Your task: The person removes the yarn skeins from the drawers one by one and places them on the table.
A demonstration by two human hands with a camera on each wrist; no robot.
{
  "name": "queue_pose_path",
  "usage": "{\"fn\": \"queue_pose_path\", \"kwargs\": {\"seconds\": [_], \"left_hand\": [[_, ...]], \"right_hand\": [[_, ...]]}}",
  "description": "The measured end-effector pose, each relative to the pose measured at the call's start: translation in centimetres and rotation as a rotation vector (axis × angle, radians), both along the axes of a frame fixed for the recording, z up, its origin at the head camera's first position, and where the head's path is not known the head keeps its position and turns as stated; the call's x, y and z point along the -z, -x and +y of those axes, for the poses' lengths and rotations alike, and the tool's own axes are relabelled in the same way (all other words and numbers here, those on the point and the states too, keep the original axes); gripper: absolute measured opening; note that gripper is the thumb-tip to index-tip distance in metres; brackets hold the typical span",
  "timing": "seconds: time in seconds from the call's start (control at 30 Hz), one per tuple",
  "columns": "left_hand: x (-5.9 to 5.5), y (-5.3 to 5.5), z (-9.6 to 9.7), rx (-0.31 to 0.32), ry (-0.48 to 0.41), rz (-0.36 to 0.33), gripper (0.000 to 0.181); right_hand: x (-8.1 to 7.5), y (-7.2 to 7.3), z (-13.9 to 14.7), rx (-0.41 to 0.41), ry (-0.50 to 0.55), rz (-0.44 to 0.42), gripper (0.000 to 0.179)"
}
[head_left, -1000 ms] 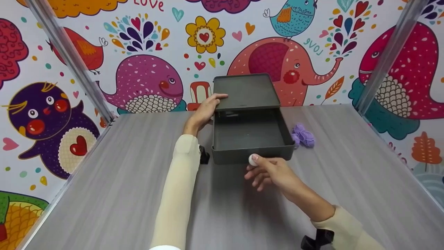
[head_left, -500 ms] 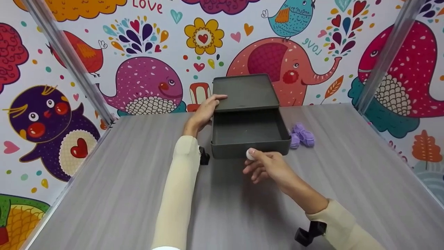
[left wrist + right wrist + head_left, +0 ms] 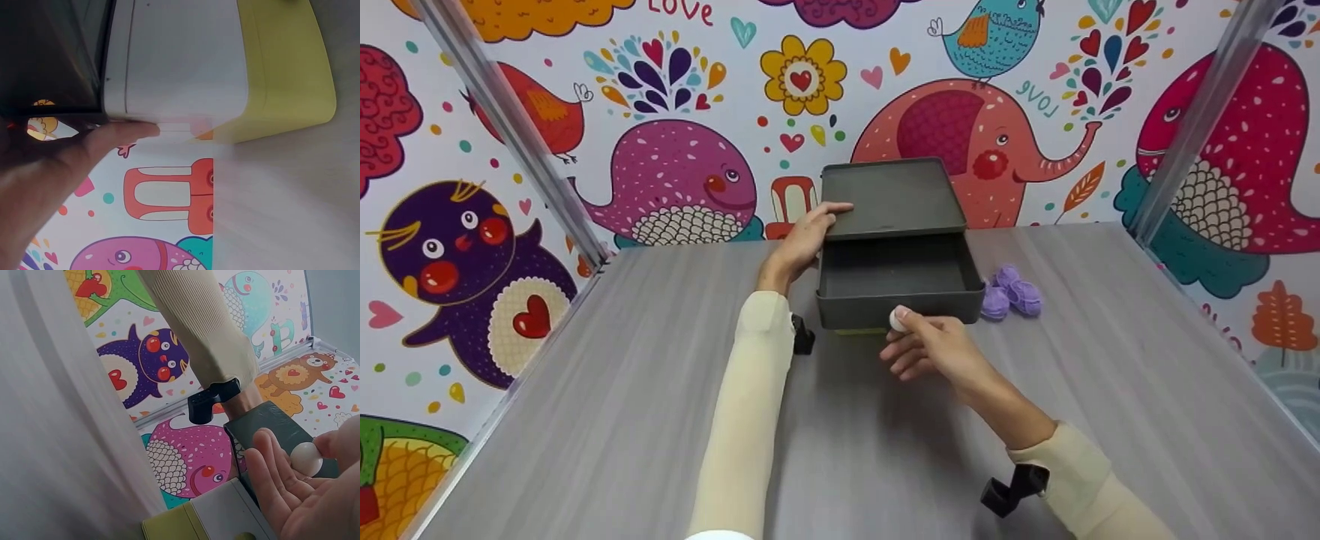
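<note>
A small drawer cabinet (image 3: pixel 896 193) with a dark grey top stands near the back wall. Its grey drawer (image 3: pixel 851 310) is pulled partway out, and the inside that shows holds nothing. My right hand (image 3: pixel 949 349) pinches the round white knob (image 3: pixel 306 459) on the drawer front, with the other fingers loosely spread below. My left hand (image 3: pixel 801 246) grips the cabinet's upper left side, one finger lying across the top. In the left wrist view, a finger (image 3: pixel 132 130) lies along the edge of the white section (image 3: pixel 185 62), beside a yellow section (image 3: pixel 289 73).
Several small purple bundles (image 3: pixel 1011 294), like balls of yarn, lie on the grey table (image 3: pixel 660 360) just right of the drawer. A wall with printed cartoon animals (image 3: pixel 682 184) rises close behind the cabinet. Metal posts (image 3: pixel 1207 127) stand at the back corners.
The drawer has slid back toward the cabinet, with my right hand following on the knob. A yellow strip now shows beneath the drawer front. My left hand stays in place.
</note>
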State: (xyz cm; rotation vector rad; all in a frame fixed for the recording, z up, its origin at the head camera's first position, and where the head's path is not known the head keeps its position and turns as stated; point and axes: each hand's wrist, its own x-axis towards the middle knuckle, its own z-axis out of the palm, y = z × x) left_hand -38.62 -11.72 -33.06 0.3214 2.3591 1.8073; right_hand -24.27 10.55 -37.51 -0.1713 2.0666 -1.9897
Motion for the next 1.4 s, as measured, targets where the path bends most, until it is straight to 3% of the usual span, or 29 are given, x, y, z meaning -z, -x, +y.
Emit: {"fn": "queue_pose_path", "kwargs": {"seconds": [0.7, 1.1, 1.4], "left_hand": [[0.0, -0.1, -0.2, -0.003, -0.01, -0.017, 0.044], [-0.1, -0.2, 0.2, -0.006, -0.007, -0.023, 0.044], [0.0, -0.1, 0.1, -0.013, -0.027, -0.032, 0.043]], "right_hand": [[0.0, 1.4, -0.2, 0.038, -0.007, -0.008, 0.055], [0.1, 3.0, -0.3, 0.066, 0.023, 0.006, 0.052], [0.2, 3.4, -0.3, 0.054, 0.055, 0.023, 0.052]]}}
